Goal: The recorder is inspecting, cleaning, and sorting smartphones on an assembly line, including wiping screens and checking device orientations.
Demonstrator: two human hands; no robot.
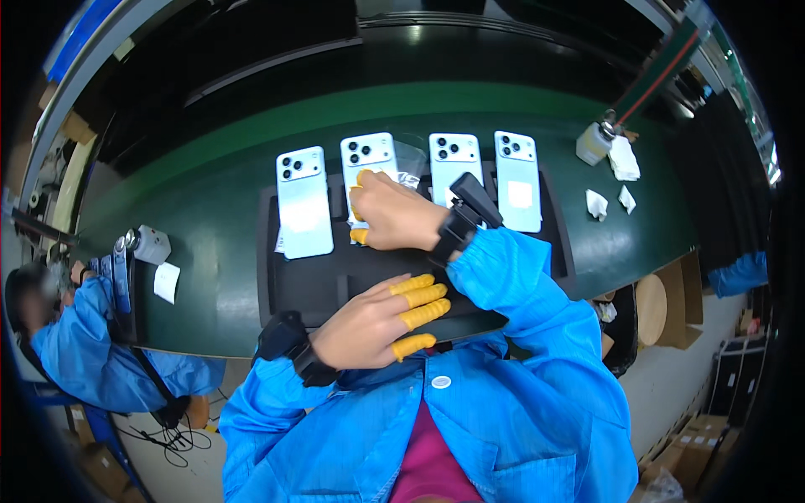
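In the head view, taking the middle of the black tray (306, 289) as the clock's centre, four pale-blue phones lie lens side up: one (305, 205) at 10, the second phone (382, 161) at 11, another (453, 168) at 1 and the last (519, 172) at 2. My right hand (392, 215) lies across the second phone, fingers bent at its left edge; I cannot tell whether they grip it. My left hand (369, 325) is open at 7, yellow-sleeved fingers stretched out. On the green counter (214, 193), bottles stand at 9 (153, 246) and 2 (593, 144).
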